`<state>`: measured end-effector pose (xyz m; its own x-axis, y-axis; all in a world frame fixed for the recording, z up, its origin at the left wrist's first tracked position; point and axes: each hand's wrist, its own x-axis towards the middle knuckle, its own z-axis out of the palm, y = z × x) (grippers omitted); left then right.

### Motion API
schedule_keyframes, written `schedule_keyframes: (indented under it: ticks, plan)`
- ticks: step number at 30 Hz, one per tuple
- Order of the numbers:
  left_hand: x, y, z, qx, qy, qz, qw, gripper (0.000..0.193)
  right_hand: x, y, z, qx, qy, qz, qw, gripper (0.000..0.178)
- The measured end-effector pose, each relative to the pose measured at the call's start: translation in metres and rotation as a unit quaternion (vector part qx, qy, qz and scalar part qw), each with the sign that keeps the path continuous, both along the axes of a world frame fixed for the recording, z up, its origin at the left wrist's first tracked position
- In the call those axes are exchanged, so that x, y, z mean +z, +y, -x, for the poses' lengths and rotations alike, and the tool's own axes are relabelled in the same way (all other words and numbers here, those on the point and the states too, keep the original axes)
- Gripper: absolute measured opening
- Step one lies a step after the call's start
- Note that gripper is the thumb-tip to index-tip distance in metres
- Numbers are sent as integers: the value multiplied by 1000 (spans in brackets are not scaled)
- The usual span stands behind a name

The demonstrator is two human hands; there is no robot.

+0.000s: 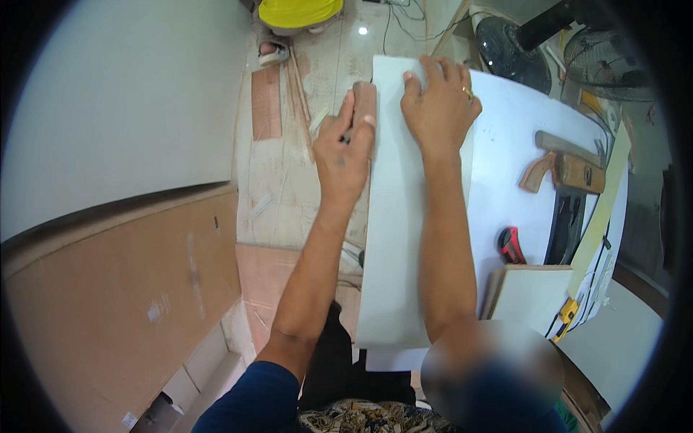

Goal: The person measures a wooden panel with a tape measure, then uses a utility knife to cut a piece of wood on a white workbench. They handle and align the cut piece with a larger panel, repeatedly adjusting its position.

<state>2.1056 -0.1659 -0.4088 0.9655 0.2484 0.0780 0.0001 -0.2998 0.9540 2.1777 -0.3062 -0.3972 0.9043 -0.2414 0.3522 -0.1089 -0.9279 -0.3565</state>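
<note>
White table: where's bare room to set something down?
The table has a bare patch between the white board and the wooden tool, beyond the red tool. The board's stretch left of the right forearm is bare too. The table's right side is crowded: wooden tool, black item, panels, yellow tool.

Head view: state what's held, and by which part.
Left hand grips a wooden block by its near part; right hand rests on the board.
</note>
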Motion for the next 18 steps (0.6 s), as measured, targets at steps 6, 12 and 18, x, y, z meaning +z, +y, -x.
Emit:
schedule_keyframes:
  ticks: [6,12,18]
  plan:
    - [-18,-12,-99,-31,-35,152,987,57,1,-3,0,-7,6,-21,1000,37]
    - [7,0,-202,-5,-3,288,958,51,3,-2,-5,12,5,-36,999,37]
    - [-8,36,1,39,59,301,951,58,-11,-11,-5,11,12,-22,1000,41]
